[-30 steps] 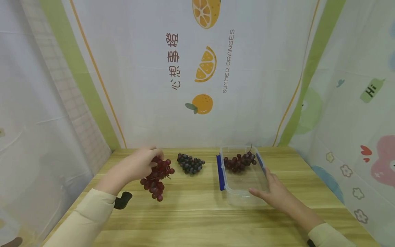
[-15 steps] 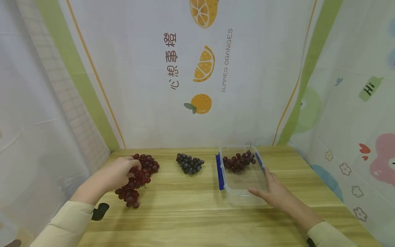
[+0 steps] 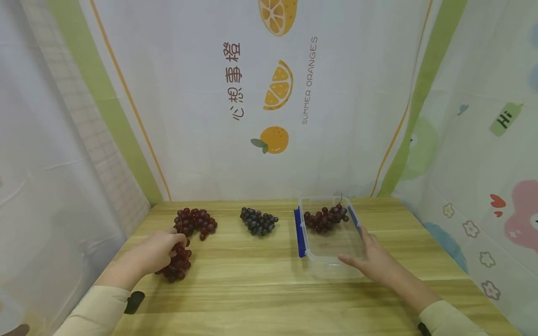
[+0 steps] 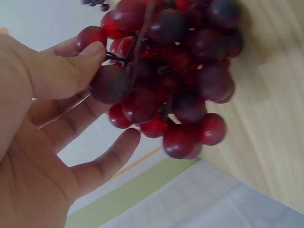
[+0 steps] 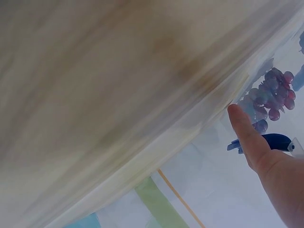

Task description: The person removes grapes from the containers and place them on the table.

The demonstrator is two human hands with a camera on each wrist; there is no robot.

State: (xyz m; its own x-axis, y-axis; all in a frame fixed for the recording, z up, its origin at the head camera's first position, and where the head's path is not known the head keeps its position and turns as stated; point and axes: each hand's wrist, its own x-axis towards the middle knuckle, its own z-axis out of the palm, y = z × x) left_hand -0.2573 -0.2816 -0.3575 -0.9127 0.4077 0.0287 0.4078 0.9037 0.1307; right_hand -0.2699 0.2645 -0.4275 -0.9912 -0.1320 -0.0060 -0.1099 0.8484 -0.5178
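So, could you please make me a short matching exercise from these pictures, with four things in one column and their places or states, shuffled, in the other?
Things
1. Left hand
2. Right hand
3. Blue-black bunch
4. Clear box

Places or states
A. On the table, between the left hand and the box
B. With a dark red bunch inside
C. Pinching a red bunch
D. At the box's right side

Pairs: 1-C, 2-D, 3-A, 4-B
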